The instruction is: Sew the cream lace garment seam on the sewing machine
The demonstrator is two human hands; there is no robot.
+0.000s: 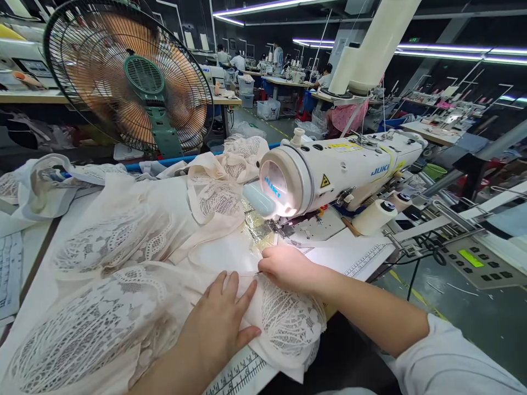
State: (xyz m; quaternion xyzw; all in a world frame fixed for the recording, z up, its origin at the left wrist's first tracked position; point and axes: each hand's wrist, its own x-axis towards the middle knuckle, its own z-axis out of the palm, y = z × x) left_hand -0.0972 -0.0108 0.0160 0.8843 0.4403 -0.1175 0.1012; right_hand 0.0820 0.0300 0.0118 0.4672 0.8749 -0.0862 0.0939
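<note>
Lying flat with fingers spread, left hand pressing the lace fabric near the tabletop's front edge. Curling shut, right hand pinching the fabric's seam just before the sewing machine. Spinning at the far left corner, fan.

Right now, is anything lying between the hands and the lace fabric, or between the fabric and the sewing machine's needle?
Nothing visible does. The left hand lies flat on the lace fabric, the right hand pinches it, and the fabric runs unbroken to the sewing machine head.
</note>
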